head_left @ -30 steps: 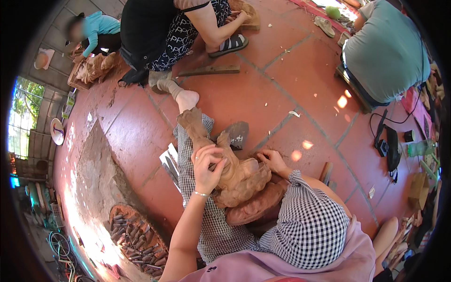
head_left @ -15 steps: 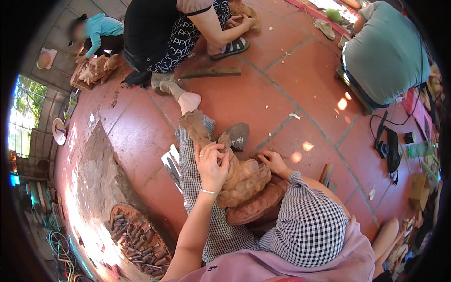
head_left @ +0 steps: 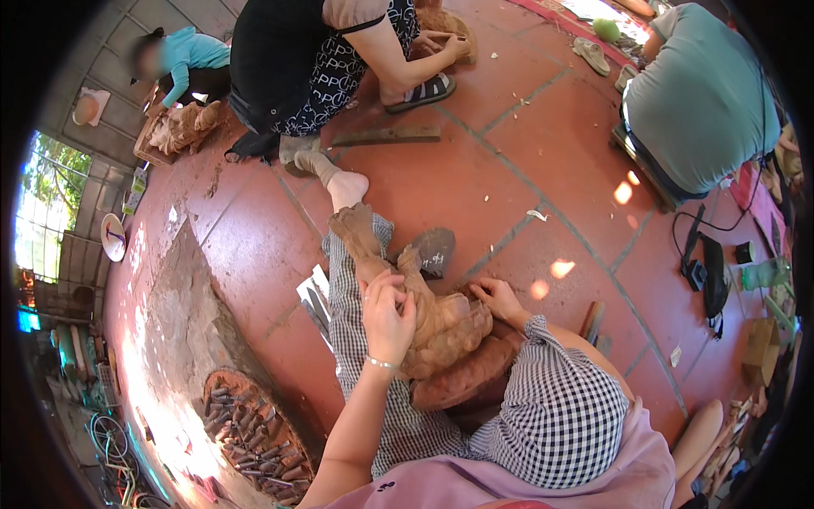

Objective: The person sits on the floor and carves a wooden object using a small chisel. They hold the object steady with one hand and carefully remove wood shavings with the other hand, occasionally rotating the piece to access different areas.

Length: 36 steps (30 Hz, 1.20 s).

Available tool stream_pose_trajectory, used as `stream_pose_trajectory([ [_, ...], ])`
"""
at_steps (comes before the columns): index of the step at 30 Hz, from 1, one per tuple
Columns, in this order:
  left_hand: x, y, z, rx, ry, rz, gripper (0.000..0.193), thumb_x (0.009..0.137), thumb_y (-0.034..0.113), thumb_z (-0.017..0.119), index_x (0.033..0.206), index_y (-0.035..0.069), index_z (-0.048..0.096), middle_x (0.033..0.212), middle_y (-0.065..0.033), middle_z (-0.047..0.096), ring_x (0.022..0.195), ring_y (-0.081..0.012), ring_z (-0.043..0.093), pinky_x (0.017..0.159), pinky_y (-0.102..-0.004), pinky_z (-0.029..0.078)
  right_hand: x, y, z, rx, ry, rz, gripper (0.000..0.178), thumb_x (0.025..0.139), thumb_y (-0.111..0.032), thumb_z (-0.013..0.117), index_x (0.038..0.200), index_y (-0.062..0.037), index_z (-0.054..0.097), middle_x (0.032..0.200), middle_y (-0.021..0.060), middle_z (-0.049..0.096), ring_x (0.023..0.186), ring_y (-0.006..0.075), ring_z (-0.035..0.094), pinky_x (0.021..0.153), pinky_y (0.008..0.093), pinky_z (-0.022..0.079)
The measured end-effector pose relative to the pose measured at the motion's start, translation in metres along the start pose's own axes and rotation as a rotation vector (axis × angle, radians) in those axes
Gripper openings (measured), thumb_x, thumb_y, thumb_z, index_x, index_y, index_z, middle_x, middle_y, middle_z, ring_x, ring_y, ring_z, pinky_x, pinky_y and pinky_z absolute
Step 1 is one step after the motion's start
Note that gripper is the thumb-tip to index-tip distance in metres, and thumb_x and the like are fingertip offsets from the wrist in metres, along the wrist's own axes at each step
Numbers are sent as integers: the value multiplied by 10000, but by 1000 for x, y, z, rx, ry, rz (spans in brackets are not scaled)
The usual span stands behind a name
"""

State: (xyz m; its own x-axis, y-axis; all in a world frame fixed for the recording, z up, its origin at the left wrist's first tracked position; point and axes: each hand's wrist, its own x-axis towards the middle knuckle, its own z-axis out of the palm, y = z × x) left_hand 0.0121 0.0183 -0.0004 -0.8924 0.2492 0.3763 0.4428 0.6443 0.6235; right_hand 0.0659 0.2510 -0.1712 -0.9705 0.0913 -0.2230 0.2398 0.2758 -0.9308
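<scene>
A brown wood carving (head_left: 441, 335) with rounded, lumpy relief lies tilted between my legs. It rests near a round reddish-brown carved base (head_left: 465, 373) at my lap. My left hand (head_left: 388, 322) is on the carving's upper left part, its fingers curled together; whatever they pinch, if anything, is hidden. My right hand (head_left: 500, 301) grips the carving's right edge with bent fingers. Just beyond the carving a dark grey flat piece (head_left: 437, 253) lies on the tiles.
At my left a long wood slab (head_left: 182, 297) has a hollow full of carving tools (head_left: 254, 433). A wooden strip (head_left: 386, 136) lies ahead on the red tile floor (head_left: 543, 161). Co-workers sit ahead, far left and at the right. A black strap (head_left: 712, 288) lies at right.
My left hand's fingers have curled in more, slightly lower on the carving. My right hand keeps its place at the edge. The whole view has shifted a little.
</scene>
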Motion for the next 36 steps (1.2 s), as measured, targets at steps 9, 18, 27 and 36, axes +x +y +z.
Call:
stream_pose_trajectory([
  [9,15,3,7,136,22,-6,208,767,17,696,749,63,494,1065,-68,659,1159,-297,595,1103,-560,329,-2,-14,0,17,-1,-9,287,955,-258,613,930,22,667,722,136,636,641,174,568,617,355,466],
  [18,13,3,0,91,20,2,213,758,39,753,761,77,544,1083,-70,685,1174,-315,585,1122,-522,292,0,-5,3,35,19,-42,292,951,-267,614,933,18,679,737,128,657,657,186,597,632,356,481],
  [27,7,-39,-29,-211,-190,145,215,697,95,826,705,110,612,1062,-7,716,1202,-262,575,1157,-537,221,-1,-18,-4,2,-52,65,273,956,-259,614,943,0,698,770,124,686,676,185,625,643,340,494],
  [36,30,-41,-23,-244,-330,258,213,679,101,836,716,117,626,1028,-15,725,1179,-238,592,1145,-505,247,3,4,1,35,6,10,264,956,-241,615,971,9,696,798,122,698,698,166,636,652,334,504],
])
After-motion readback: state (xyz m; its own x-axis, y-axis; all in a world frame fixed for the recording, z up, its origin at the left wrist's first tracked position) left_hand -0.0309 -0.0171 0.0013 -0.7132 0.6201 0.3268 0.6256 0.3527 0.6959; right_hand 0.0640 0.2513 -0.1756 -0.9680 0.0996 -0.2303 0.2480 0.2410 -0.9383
